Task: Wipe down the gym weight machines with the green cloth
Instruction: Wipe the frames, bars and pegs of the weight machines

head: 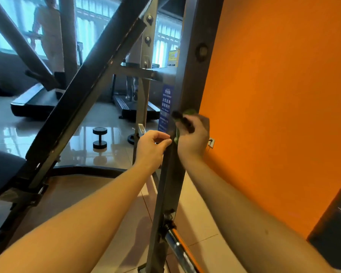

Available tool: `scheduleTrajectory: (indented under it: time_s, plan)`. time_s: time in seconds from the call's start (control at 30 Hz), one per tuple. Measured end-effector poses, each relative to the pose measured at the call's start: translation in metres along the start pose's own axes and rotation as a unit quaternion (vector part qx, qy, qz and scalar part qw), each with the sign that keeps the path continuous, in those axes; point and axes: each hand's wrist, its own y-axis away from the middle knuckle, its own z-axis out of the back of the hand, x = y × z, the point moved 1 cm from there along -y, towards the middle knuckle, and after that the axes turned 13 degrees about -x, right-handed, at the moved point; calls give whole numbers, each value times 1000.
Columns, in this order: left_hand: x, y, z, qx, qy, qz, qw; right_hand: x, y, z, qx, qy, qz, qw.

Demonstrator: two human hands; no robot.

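A dark upright post [187, 79] of a weight machine rises through the middle of the view. My right hand [193, 134] grips the green cloth [189, 111] against the post's right side, and only small green patches show above and below my fingers. A short black peg [182, 121] sticks out of the post in front of that hand. My left hand [153, 146] is at the post's left edge with curled fingers, thumb and fingertips touching the metal. Whether it pinches a bit of cloth is hidden.
A slanted black bench pad and frame [91, 91] crosses the left. An orange wall [280, 95] stands close on the right. A chrome bar [178, 247] juts out low on the post. A dumbbell [100, 137] stands on the glossy floor, and treadmills [134, 107] with people lie beyond.
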Motion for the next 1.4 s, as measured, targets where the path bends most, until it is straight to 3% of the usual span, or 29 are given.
scheduleTrajectory:
  time_s: [0.17,0.27,0.33,0.47,0.67,0.77,0.97,1.13,1.4]
  plan:
    - [27,8,-3,9,10,18,1000,-73,75,26,79,67,-133,986]
    - [43,15,7,22,8,71,997,-80,93,43,132,152,-164,966]
    - [44,22,18,38,-20,116,992,-66,96,52,145,159,-198,956]
    - [17,39,47,121,-55,238,962,-19,89,55,160,123,-362,910]
    - [-99,29,83,185,-47,382,904,76,41,54,222,170,-432,857]
    - [-162,9,97,225,-59,411,882,134,6,58,246,176,-452,839]
    - [-274,-23,110,324,-137,383,854,224,-64,75,284,195,-468,814]
    - [-352,-54,110,271,-171,397,860,277,-119,91,356,80,-505,782]
    - [-467,-86,109,177,-225,330,900,340,-210,112,485,20,-359,797]
